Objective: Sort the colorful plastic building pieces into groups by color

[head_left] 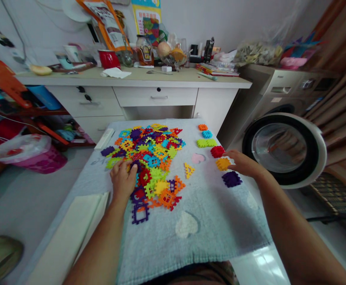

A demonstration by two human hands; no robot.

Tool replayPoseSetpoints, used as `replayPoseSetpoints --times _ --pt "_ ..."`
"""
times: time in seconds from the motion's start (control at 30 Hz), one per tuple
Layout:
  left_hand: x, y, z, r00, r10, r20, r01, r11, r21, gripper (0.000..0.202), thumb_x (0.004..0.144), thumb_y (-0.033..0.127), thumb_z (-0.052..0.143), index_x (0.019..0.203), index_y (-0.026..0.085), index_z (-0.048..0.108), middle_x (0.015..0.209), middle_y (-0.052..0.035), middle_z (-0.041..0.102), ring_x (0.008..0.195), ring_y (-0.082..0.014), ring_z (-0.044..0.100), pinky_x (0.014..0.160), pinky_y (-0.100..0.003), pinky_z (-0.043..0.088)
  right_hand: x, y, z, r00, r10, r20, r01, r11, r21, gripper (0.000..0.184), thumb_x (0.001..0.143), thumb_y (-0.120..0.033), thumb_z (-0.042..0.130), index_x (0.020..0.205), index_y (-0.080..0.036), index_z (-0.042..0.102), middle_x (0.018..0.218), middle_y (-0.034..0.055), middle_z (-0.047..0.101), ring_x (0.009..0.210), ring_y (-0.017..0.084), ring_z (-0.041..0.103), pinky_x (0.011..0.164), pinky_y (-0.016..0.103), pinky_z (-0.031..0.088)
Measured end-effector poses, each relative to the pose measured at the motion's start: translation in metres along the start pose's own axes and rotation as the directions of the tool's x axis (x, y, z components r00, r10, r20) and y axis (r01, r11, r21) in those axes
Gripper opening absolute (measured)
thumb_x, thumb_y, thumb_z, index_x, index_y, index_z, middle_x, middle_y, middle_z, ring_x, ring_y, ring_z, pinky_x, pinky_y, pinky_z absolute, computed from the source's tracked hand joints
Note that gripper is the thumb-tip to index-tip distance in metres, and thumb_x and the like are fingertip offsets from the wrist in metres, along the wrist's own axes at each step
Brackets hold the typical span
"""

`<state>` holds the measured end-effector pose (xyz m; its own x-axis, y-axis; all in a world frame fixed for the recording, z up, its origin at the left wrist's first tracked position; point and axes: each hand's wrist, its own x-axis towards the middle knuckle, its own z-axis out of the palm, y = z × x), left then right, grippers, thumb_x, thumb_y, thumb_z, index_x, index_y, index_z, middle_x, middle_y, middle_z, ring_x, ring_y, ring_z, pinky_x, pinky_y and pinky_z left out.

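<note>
A large heap of colourful notched plastic building tiles point(151, 152) lies on a cloth-covered table. My left hand point(123, 176) rests at the heap's left side, its fingers curled in among the tiles; what they close on is mostly hidden. At the right, my right hand point(240, 162) has its fingertips closed on the yellow tiles point(222, 164). These sit in a column along the table's right side with a purple stack point(232, 179) nearer me and red tiles point(217, 151), lime tiles point(206, 143), blue tiles point(207, 134) and orange tiles point(203, 127) farther away.
One yellow triangular tile point(188, 170) lies between heap and column. Behind the table stands a white desk point(157, 81) carrying jars, a red cup point(109, 59) and books. A washing machine point(282, 148) with its door open is at the right, a pink bin point(33, 154) at the left.
</note>
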<state>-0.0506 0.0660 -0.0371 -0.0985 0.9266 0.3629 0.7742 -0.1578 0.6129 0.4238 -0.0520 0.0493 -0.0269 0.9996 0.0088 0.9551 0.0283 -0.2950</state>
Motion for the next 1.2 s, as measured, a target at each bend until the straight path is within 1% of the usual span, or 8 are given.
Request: replayPoseSetpoints --times 0.1,0.2,0.4,0.53,0.7,0.93,1.1,1.2 --pt "0.0 -0.001 0.001 1.0 -0.01 -0.008 0.01 1.0 -0.007 0.043 0.089 0.049 0.047 0.112 0.018 0.067 0.131 -0.0173 0.056 0.135 -0.0317 0.047 0.118 -0.053 0.03 -0.002 -0.019 -0.005 0.997 0.029 -0.066 -0.027 0.999 0.041 0.047 0.079 -0.013 0.066 0.126 -0.02 0.067 0.124 0.0132 0.064 0.111 0.027 0.066 0.102 0.044 0.052" --pt "0.001 -0.003 0.003 1.0 -0.023 -0.006 0.023 1.0 -0.02 0.044 0.089 0.049 0.047 0.112 0.018 0.068 0.132 -0.017 0.056 0.134 -0.0317 0.047 0.119 -0.053 0.03 0.003 -0.057 0.0 0.991 -0.026 -0.135 0.042 0.992 0.12 0.041 0.084 -0.015 0.064 0.125 -0.021 0.067 0.125 0.0125 0.065 0.11 0.027 0.066 0.099 0.043 0.053" --pt "0.002 -0.006 0.004 1.0 -0.024 -0.019 0.023 0.998 -0.058 0.039 0.09 0.046 0.046 0.108 0.019 0.068 0.127 -0.016 0.059 0.134 -0.0302 0.048 0.118 -0.052 0.031 0.033 -0.149 0.046 0.979 -0.205 -0.006 0.201 0.954 0.222 0.037 0.087 -0.013 0.064 0.123 -0.015 0.067 0.121 0.0144 0.068 0.111 0.025 0.065 0.101 0.04 0.049" --pt "0.001 -0.005 0.004 0.999 -0.029 -0.02 0.028 0.997 -0.067 0.038 0.089 0.046 0.047 0.107 0.019 0.068 0.126 -0.0153 0.06 0.13 -0.0299 0.051 0.118 -0.052 0.033 0.05 -0.183 0.076 0.98 -0.197 0.013 0.19 0.958 0.214 0.03 0.09 -0.013 0.061 0.119 -0.013 0.069 0.119 0.0151 0.07 0.111 0.024 0.064 0.1 0.037 0.047" --pt "0.001 -0.004 0.003 1.0 -0.016 -0.007 0.015 0.997 -0.071 0.036 0.088 0.045 0.049 0.107 0.02 0.068 0.123 -0.014 0.063 0.127 -0.03 0.053 0.116 -0.051 0.036 0.051 -0.191 0.09 0.966 -0.258 0.014 0.248 0.942 0.227 0.017 0.09 -0.019 0.065 0.105 -0.014 0.071 0.106 0.011 0.072 0.102 0.022 0.063 0.095 0.034 0.045" --pt "0.001 -0.004 0.002 1.0 -0.02 0.01 0.021 0.997 -0.072 0.036 0.089 0.044 0.049 0.108 0.02 0.068 0.122 -0.0137 0.063 0.125 -0.0297 0.054 0.114 -0.05 0.039 0.046 -0.186 0.095 0.953 -0.296 0.07 0.281 0.945 0.17 0.02 0.086 -0.02 0.071 0.105 -0.016 0.07 0.098 0.0068 0.07 0.091 0.019 0.06 0.086 0.03 0.043" --pt "0.0 -0.004 0.0 1.0 -0.022 0.013 0.023 0.996 -0.082 0.037 0.089 0.045 0.048 0.109 0.02 0.067 0.124 -0.0135 0.062 0.125 -0.0295 0.054 0.114 -0.049 0.039 0.044 -0.191 0.101 0.981 -0.174 -0.087 0.183 0.976 0.113 0.023 0.091 -0.018 0.065 0.113 -0.016 0.068 0.113 0.0114 0.066 0.104 0.023 0.057 0.092 0.033 0.042" --pt "0.0 -0.003 0.0 0.999 -0.033 0.018 0.034 0.996 -0.08 0.038 0.089 0.045 0.048 0.11 0.019 0.067 0.126 -0.0139 0.061 0.126 -0.0299 0.054 0.114 -0.049 0.039 0.041 -0.197 0.101 0.955 -0.28 -0.102 0.292 0.947 0.135 0.023 0.093 -0.029 0.065 0.112 -0.018 0.069 0.115 0.0112 0.065 0.106 0.025 0.055 0.094 0.037 0.041"
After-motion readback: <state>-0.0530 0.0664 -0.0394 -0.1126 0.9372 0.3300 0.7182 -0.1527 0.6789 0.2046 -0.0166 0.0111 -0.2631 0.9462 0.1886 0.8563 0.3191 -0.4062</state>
